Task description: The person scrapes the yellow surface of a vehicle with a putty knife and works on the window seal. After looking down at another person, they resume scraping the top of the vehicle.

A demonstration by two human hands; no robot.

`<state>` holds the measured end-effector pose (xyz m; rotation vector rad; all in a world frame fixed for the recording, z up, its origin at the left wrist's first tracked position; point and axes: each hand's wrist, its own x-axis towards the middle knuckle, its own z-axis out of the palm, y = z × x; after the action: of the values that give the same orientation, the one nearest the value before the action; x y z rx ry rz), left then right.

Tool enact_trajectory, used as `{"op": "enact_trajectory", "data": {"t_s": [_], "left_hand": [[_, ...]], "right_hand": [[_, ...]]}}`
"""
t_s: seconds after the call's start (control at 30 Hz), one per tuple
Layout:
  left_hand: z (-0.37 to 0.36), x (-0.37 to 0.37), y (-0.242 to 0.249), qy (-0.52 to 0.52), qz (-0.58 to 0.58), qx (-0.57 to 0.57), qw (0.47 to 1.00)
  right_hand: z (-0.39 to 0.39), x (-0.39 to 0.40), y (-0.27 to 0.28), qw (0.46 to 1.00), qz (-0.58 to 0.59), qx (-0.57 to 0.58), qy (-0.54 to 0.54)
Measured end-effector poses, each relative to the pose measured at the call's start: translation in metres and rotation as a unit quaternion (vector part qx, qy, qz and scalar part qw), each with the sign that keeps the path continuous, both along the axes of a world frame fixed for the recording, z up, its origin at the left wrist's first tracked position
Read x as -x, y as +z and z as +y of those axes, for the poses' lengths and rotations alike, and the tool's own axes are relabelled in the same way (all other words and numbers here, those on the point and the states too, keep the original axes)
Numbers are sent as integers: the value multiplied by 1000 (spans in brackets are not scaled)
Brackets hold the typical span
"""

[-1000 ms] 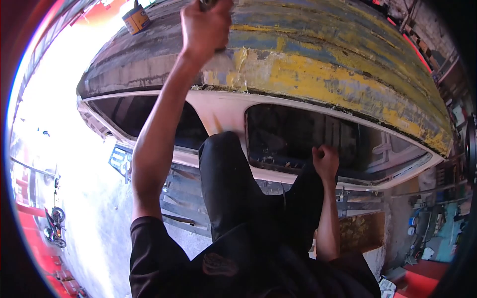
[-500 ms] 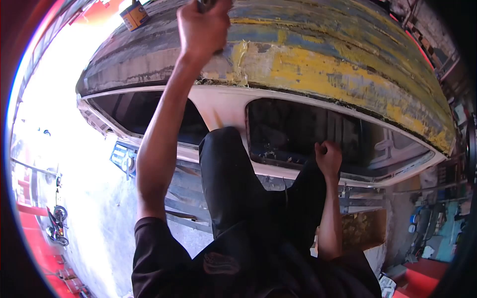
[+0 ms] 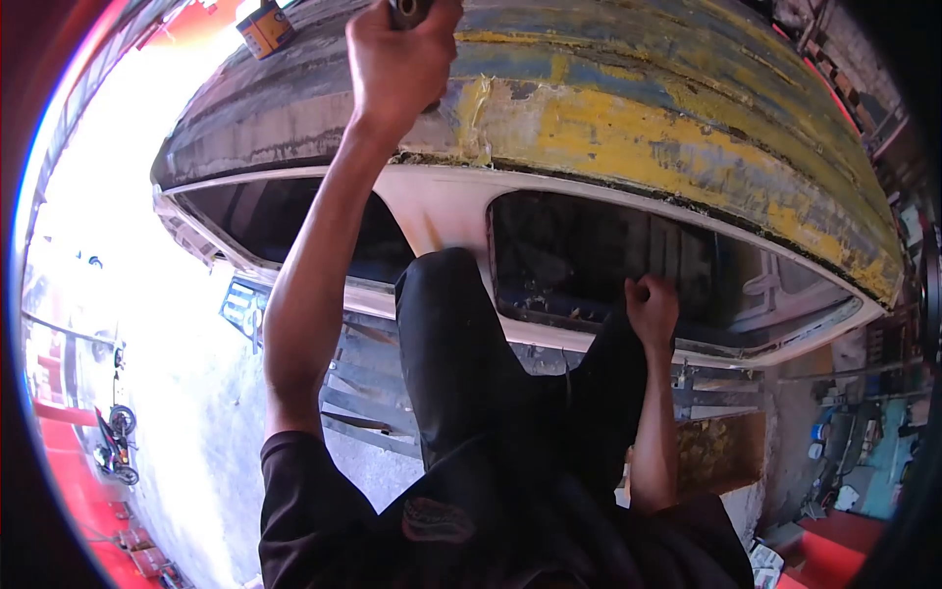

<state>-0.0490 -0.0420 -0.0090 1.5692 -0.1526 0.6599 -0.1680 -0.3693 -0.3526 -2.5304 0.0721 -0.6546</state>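
My left hand [image 3: 400, 69] is raised over the vehicle's roof and wrapped round a dark tool handle [image 3: 408, 12] with a round hole in its end. The tool's working end is hidden by the hand and the frame's top edge. Under it, the roof [image 3: 608, 123] is patched with yellow, grey and blue, and looks scraped and rough. Curled into a loose fist, my right hand [image 3: 653, 312] is at my dark-trousered thigh, in front of the side window [image 3: 599, 255]. Nothing shows between its fingers.
A yellow and blue can [image 3: 264, 29] stands on the roof's left part. Below the vehicle are dark slats [image 3: 368, 388] and an open brown box [image 3: 721, 452]. A motorbike [image 3: 118, 447] is at far left. Shelving and clutter [image 3: 854, 432] fill the right side.
My left hand and the handle have shifted very slightly, and more of the handle's end shows. The right hand has hardly moved.
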Motion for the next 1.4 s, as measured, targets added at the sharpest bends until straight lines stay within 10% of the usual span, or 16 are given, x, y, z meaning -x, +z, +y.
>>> {"op": "enact_trajectory", "data": {"t_s": [0.5, 0.6, 1.0, 1.07, 1.13, 1.4], "left_hand": [[9, -2, -16, 22, -99, -26, 994], [13, 9, 10, 23, -76, 112, 991], [7, 3, -15, 51, -108, -63, 991], [37, -27, -14, 244, -367, -319, 839], [18, -7, -10, 49, -156, 15, 986], [13, -3, -13, 63, -179, -33, 981]], "right_hand": [[2, 0, 2, 1000, 13, -21, -2], [2, 3, -4, 1000, 18, -19, 0], [2, 1, 3, 1000, 5, -7, -1], [1, 3, -1, 1000, 13, -6, 9], [1, 3, -3, 1000, 12, -3, 4], [1, 4, 0, 1000, 11, -4, 5]]}}
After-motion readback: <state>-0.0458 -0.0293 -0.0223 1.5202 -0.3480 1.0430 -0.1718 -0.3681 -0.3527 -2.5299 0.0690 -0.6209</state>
